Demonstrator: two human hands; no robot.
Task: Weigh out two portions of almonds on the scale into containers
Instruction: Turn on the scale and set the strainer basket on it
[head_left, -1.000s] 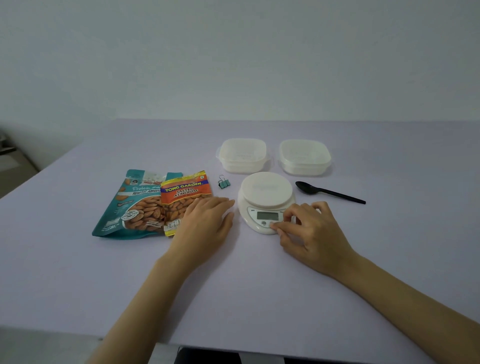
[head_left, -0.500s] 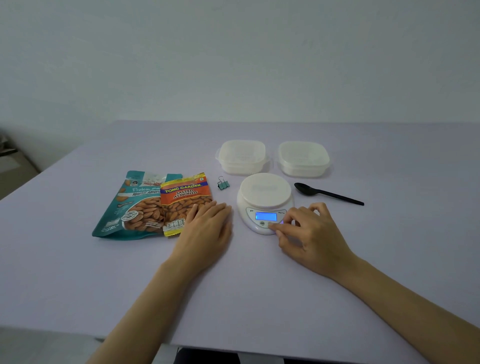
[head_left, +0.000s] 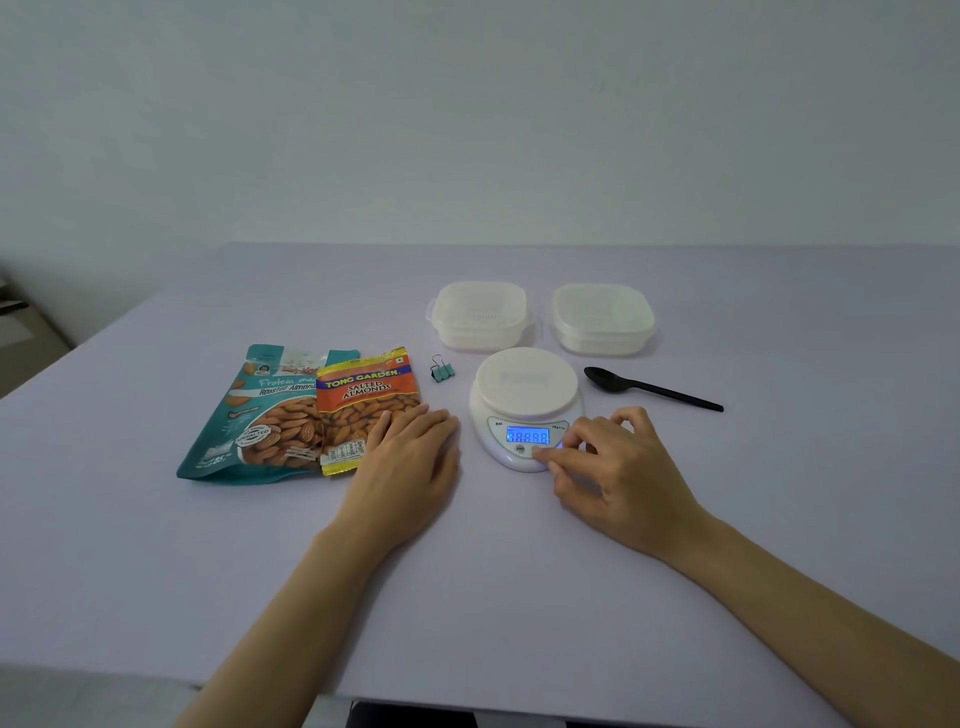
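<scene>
The left hand (head_left: 405, 467) lies flat and relaxed, palm down, on the smooth lilac table (head_left: 519, 597), its straight fingers holding nothing; their tips overlap the lower right corner of a glossy orange foil packet of salted almonds (head_left: 363, 400); further to its left, partly under that packet, lies a larger teal plastic pouch of roasted almonds (head_left: 260, 415). Just beyond the fingertips sits a small teal metal binder clip (head_left: 442, 370). The right hand (head_left: 618, 478) has loosely bent fingers and grips nothing; its index fingertip presses the front edge of the white plastic kitchen scale (head_left: 524, 405), which stands between the two hands with a bare round platform and a blue-lit display. Beyond the right hand lies a slim black plastic spoon (head_left: 649, 387); past the scale stand two rounded-square translucent plastic containers, a left container (head_left: 480, 317) and a right container (head_left: 601, 319).
</scene>
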